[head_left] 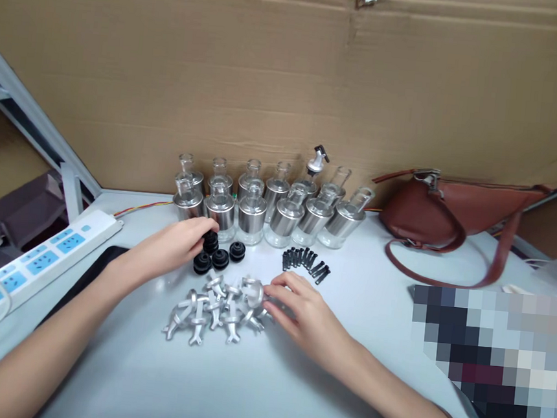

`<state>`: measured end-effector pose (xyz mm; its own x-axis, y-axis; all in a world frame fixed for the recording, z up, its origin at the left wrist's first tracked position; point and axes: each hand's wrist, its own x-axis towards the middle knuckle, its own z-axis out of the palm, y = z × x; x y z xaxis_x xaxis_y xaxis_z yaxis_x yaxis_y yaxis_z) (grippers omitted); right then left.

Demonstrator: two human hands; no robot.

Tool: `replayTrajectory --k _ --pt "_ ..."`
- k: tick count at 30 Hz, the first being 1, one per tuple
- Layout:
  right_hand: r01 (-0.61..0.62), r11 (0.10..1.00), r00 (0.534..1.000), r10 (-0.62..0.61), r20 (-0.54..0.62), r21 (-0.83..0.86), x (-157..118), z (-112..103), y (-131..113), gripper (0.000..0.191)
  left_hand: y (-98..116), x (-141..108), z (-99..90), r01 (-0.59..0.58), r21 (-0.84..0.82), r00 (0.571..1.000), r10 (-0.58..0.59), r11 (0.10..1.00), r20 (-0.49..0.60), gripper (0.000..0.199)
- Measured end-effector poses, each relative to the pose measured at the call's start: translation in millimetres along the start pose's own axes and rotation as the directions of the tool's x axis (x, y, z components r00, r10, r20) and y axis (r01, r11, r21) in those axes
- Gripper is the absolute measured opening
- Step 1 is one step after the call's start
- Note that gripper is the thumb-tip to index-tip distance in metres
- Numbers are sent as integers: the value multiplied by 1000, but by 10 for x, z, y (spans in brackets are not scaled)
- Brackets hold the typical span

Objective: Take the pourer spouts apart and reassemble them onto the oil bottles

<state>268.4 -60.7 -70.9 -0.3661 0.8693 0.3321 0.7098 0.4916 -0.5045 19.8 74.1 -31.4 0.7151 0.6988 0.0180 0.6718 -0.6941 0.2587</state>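
Note:
My left hand (193, 235) reaches to the small cluster of black ribbed stoppers (220, 259), its fingers closed on one black stopper (211, 242). With thumb and fingertips, my right hand (297, 302) grips a silver pourer top (253, 292) at the right side of a loose pile of silver pourer tops (199, 322). Small black flip caps (298, 257) lie in a row just beyond my right hand. Behind the parts, glass bottles (252, 213) with silver bands stand in two rows. One back-row bottle carries a fitted silver-and-black pourer (316, 160).
A white power strip (39, 266) lies along the left side, beside a flat black object (87, 283). At the right rests a brown handbag (458, 212) with its strap on the table. Brown cardboard (271, 72) stands behind the bottles. The lower right is pixelated.

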Motion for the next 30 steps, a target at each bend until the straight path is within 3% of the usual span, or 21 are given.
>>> replayTrajectory --k 4,7,9,11,13,16,19,24,30 --pt "39 997 997 -34 75 -65 103 73 -66 15 143 -123 -160 -67 10 996 67 998 -51 29" --pt "0 998 992 7 128 -58 141 54 -98 20 297 -354 -299 -15 -4 999 14 1000 -52 30" --pt "-68 998 989 68 131 -9 135 29 -106 35 408 -512 -314 63 -14 997 -62 998 36 54" --pt "-140 988 980 129 149 70 110 20 -104 66 529 -604 -261 114 14 979 -114 993 171 83" --pt "-198 970 963 166 211 143 76 36 -96 96 654 -603 -180 179 60 923 -189 982 336 98" --pt "-272 940 922 194 334 204 27 95 -89 117 808 -487 -91 285 105 820 -299 953 488 99" --pt "-297 932 893 195 405 209 -4 152 -102 116 877 -380 -67 338 97 786 -338 936 518 95" --pt "-237 963 882 159 444 126 5 193 -188 95 892 -339 -97 329 45 779 -298 943 552 79" --pt "-231 968 864 160 478 94 48 219 -292 92 853 -348 -65 288 72 772 -276 955 573 77"
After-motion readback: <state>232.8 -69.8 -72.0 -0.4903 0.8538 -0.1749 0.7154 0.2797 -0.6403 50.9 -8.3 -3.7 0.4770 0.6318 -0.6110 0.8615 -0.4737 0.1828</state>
